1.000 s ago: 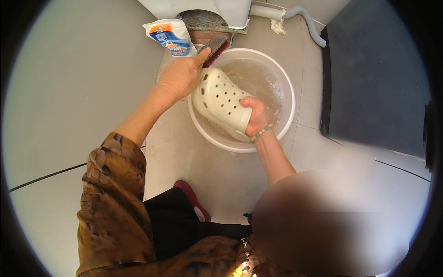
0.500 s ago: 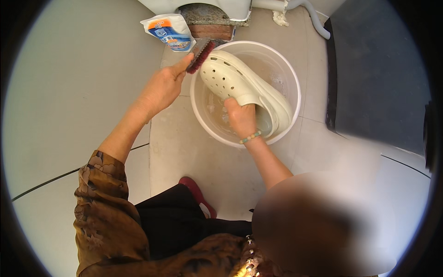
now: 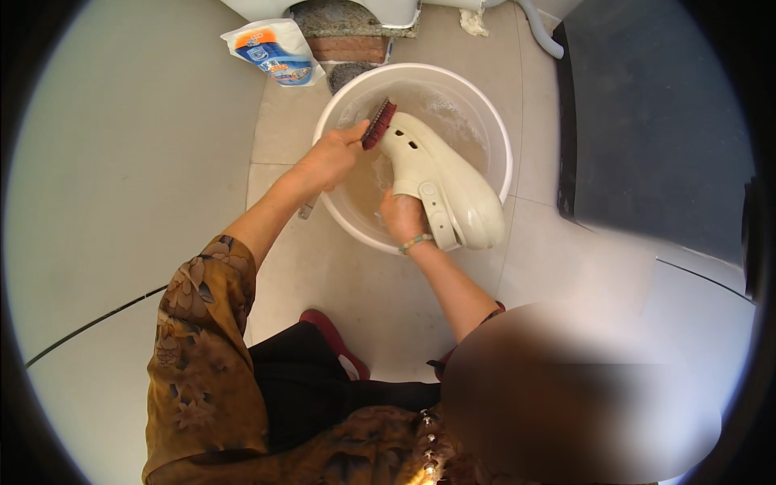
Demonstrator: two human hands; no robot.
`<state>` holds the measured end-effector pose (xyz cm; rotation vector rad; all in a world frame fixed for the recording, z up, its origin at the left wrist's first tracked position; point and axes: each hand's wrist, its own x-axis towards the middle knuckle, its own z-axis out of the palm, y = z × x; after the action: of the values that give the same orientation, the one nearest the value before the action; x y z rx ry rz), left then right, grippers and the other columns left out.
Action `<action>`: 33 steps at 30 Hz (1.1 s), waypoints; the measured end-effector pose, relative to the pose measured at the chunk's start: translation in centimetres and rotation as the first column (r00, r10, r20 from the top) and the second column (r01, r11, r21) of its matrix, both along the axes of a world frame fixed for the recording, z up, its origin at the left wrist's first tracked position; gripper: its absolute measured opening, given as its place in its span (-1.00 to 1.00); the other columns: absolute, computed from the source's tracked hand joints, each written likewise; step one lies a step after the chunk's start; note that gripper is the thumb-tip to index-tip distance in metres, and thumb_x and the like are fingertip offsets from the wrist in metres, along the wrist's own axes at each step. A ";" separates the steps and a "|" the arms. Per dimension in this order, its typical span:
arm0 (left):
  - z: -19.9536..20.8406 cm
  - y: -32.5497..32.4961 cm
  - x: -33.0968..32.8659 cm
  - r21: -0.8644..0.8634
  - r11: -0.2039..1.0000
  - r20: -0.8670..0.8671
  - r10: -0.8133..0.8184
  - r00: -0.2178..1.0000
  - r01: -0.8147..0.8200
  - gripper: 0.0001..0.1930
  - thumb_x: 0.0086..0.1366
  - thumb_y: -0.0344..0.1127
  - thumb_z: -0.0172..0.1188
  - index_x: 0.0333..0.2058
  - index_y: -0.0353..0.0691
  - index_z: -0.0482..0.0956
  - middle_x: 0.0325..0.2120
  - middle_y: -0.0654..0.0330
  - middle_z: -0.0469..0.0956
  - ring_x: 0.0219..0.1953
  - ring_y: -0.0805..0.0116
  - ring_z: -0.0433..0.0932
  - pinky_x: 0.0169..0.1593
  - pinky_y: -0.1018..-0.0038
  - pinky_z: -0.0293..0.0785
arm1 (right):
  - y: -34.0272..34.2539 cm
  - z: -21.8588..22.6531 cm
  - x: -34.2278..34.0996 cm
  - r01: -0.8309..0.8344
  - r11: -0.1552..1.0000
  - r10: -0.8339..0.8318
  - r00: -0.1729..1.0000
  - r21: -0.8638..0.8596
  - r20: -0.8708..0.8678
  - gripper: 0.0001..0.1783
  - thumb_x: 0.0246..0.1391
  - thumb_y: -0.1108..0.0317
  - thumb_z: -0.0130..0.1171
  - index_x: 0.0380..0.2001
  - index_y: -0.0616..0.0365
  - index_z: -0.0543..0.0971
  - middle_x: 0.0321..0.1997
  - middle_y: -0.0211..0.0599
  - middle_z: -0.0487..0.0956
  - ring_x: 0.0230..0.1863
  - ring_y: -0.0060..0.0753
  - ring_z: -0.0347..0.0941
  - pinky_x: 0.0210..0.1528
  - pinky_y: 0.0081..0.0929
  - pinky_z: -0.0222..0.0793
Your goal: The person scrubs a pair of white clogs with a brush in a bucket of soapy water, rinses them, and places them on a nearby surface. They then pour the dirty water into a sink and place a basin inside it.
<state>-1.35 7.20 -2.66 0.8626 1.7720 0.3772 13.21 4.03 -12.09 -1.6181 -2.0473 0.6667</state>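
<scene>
My left hand (image 3: 331,162) is closed round a scrubbing brush (image 3: 378,124) with dark red bristles. The bristles meet the toe end of a cream clog (image 3: 440,174), which has vent holes and a riveted heel strap. Inside the clog's foot opening, the fingers of my right hand (image 3: 404,217) are partly hidden as they grip it. A beaded bracelet circles that wrist. The clog is tipped on its side above a white basin (image 3: 505,153) of cloudy water, its heel end near the right rim.
Behind the basin's left rim lies a grey scouring pad (image 3: 349,78), with a white, blue and orange refill pouch (image 3: 279,58) beside it. Bricks (image 3: 347,50) support a white appliance at the back. A grey hose (image 3: 540,28) and dark panel (image 3: 647,121) stand right.
The clog has rolled over, turning its strap side and outer edge upward. My left hand has brought the brush down and rightward over the basin. The whole view has shifted slightly.
</scene>
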 end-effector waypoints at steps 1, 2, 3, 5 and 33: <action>-0.5 0.0 0.0 0.050 0.997 -0.042 -0.061 0.997 0.063 -0.53 0.33 -0.28 -0.17 0.23 0.05 0.20 -0.64 0.29 0.35 -0.75 0.50 0.20 -0.70 0.50 0.20 | -0.1 0.4 -0.1 0.014 0.998 -0.017 0.999 -0.063 -0.044 -0.67 -0.08 0.31 0.00 -0.26 0.30 0.51 -0.35 0.06 0.54 -0.32 0.17 0.47 -0.23 -0.14 0.42; -1.0 -0.1 0.1 0.097 0.987 -0.087 -0.119 0.989 0.127 -0.53 0.33 -0.29 -0.16 0.22 0.04 0.21 -0.62 0.25 0.40 -0.72 0.46 0.27 -0.64 0.48 0.27 | -0.2 0.3 -0.4 0.027 0.995 -0.031 0.999 -0.093 -0.037 -0.68 -0.09 0.31 0.02 -0.27 0.28 0.51 -0.35 0.06 0.54 -0.32 0.18 0.47 -0.23 -0.13 0.42; -1.8 -0.2 0.2 0.183 0.962 -0.136 -0.179 0.974 0.203 -0.53 0.32 -0.31 -0.15 0.22 0.03 0.20 -0.59 0.19 0.44 -0.67 0.41 0.33 -0.57 0.45 0.32 | -0.1 0.1 -0.5 0.045 0.992 -0.049 0.998 -0.118 -0.029 -0.69 -0.09 0.30 0.04 -0.28 0.26 0.51 -0.36 0.06 0.54 -0.31 0.18 0.47 -0.23 -0.13 0.42; -3.7 -1.4 0.2 0.362 0.866 -0.268 -0.259 0.928 0.346 -0.52 0.31 -0.33 -0.13 0.22 0.00 0.20 -0.50 0.06 0.52 -0.54 0.27 0.47 -0.41 0.40 0.41 | -0.1 0.4 -0.7 0.019 0.977 -0.017 1.000 -0.212 0.009 -0.71 -0.09 0.31 0.06 -0.28 0.24 0.51 -0.35 0.06 0.54 -0.29 0.18 0.47 -0.22 -0.12 0.41; -2.1 -1.3 2.1 0.165 0.854 -0.493 -0.361 0.791 0.493 -0.53 0.26 -0.40 -0.16 0.17 -0.25 0.21 -0.35 -0.29 0.49 -0.33 -0.20 0.51 -0.21 0.14 0.43 | -1.5 -2.7 -1.3 -0.246 0.966 0.189 0.882 0.081 0.432 -0.69 -0.02 0.37 0.02 -0.18 0.27 0.47 -0.22 0.02 0.53 -0.17 0.11 0.45 -0.08 -0.19 0.36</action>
<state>0.76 5.86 -4.77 1.6397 1.8792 0.1318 11.93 2.50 -14.78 -1.5692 -2.5529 0.2491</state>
